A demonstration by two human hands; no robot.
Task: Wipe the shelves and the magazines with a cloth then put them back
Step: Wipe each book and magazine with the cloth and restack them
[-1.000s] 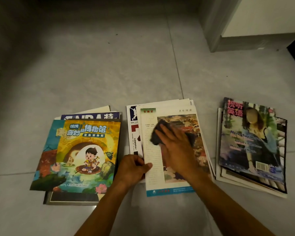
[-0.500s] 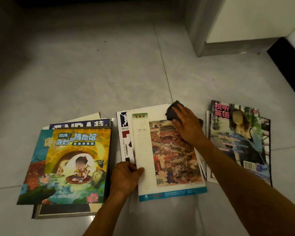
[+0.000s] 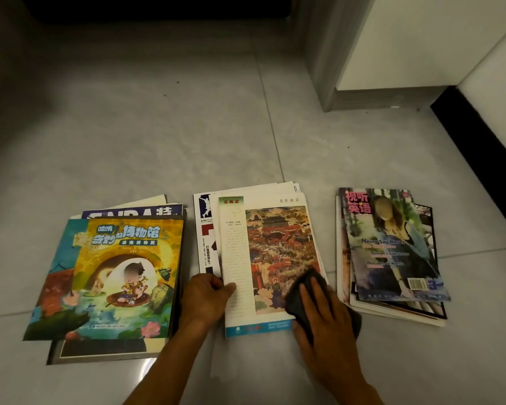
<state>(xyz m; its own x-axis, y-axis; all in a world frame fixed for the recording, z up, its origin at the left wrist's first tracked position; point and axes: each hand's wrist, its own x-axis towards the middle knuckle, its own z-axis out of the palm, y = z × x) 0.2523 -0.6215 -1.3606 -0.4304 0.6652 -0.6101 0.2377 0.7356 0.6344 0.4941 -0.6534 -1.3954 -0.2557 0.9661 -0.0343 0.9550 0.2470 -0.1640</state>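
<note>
Three piles of magazines lie on the grey tiled floor. The middle pile's top magazine (image 3: 263, 247) shows a red and gold palace painting. My right hand (image 3: 323, 312) presses a dark grey cloth (image 3: 300, 296) flat on that magazine's lower right corner. My left hand (image 3: 206, 296) pins the magazine's left edge with thumb and fingers. The left pile is topped by a yellow cartoon magazine (image 3: 114, 276). On top of the right pile is a magazine with a woman on the cover (image 3: 392, 247).
A white cabinet with a grey base (image 3: 371, 95) stands at the back right. A black skirting strip (image 3: 479, 159) runs along the right wall. A dark opening (image 3: 158, 7) lies at the top edge. Bare tiles stretch behind the piles.
My right hand has swept the cloth from the middle of the magazine to its top right corner, then down to the lower right corner. My left hand has stayed on the left edge.
</note>
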